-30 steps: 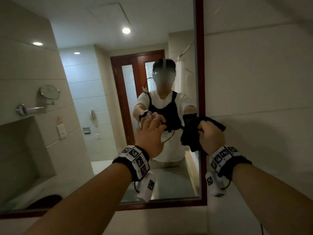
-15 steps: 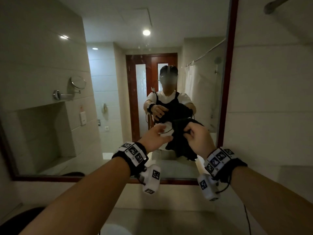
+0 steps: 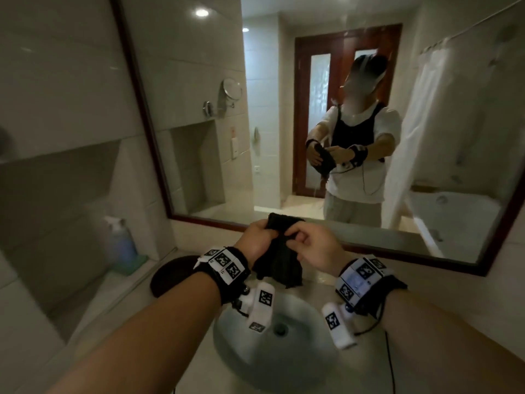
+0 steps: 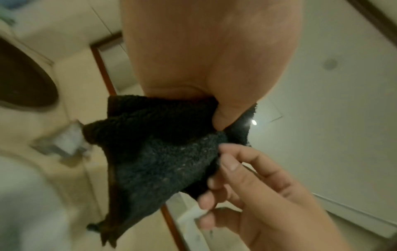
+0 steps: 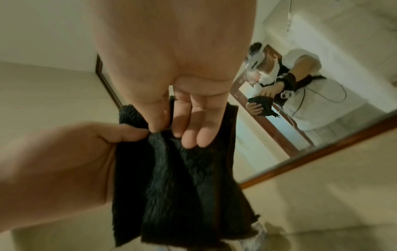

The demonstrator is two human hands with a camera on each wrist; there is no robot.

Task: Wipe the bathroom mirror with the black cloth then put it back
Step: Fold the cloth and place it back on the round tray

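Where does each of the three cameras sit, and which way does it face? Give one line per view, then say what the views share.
Head: worn on the head, looking down at the sink and mirror; both forearms show.
Left wrist: along the left hand toward the black cloth; the right hand also shows.
Right wrist: along the right hand, with the mirror behind.
Shared: all three show both hands holding the black cloth.

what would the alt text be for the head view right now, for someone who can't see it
Two hands hold a black cloth over a round sink: the left hand grips its top, the right hand pinches it beside. Behind stands a wood-framed mirror reflecting the person, and a soap bottle sits on the counter to the left.
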